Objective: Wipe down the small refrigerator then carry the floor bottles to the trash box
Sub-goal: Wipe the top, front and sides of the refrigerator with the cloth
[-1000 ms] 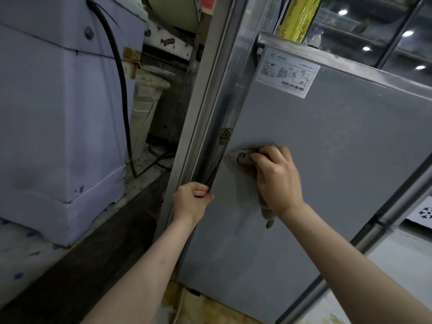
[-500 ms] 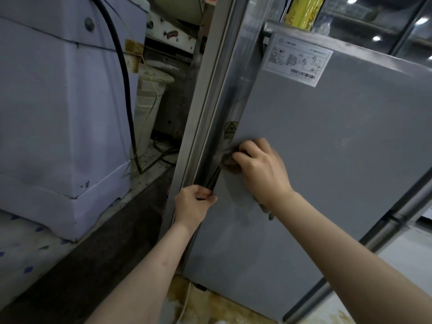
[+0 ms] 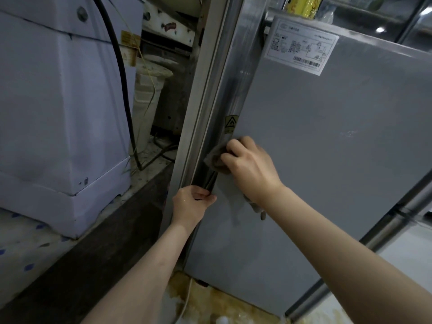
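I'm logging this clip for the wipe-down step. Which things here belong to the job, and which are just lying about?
In the job:
fridge
cloth, pressed to it by the right hand
left hand, gripping the fridge's edge

Lying about:
white appliance
black cable
white bucket
yellow roll
No floor bottles clearly in view.

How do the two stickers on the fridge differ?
The top sticker is large, white and rectangular, with small print and a barcode. The lower sticker is small and yellowish, with a warning triangle, near the fridge's left edge above the right hand. Both lie flat on the grey panel.
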Demonstrator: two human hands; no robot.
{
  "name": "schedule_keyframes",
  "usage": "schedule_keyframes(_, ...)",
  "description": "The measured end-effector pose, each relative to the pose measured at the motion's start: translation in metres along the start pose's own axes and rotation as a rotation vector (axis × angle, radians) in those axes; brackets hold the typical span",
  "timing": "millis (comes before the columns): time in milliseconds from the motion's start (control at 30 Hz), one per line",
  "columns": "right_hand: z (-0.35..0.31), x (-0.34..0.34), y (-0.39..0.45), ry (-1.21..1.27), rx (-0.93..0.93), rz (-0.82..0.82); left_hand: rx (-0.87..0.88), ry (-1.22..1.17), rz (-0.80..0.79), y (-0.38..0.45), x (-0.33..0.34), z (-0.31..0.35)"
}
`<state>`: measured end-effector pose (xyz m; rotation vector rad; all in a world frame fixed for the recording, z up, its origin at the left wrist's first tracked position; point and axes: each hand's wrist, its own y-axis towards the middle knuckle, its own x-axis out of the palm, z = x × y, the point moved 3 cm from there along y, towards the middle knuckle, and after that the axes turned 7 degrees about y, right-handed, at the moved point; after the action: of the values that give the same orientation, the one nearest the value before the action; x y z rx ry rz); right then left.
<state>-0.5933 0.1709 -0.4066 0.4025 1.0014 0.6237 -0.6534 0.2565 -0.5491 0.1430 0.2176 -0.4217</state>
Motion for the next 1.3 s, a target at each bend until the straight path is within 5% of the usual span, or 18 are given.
schedule_keyframes(467, 0.033, -0.016, -0.045, 0.071, 0.274, 0.234, -0.023, -0.038, -0.009, 0.003, -0.007, 0.003)
schedule_keyframes(700, 0.017, 0.009, -0.087, 0.069, 0.263, 0.162, -0.008, -0.067, -0.023, 0.002, -0.002, 0.009)
schedule_keyframes(900, 0.032, -0.011, -0.085, 0.111, 0.497, 0.393, -0.011, -0.073, -0.003, 0.002, 0.001, 0.009)
schedule_keyframes(1300, 0.012, 0.015, -0.119, 0.115, 0.417, 0.229, 0.005, -0.064, 0.004, 0.002, 0.004, 0.011)
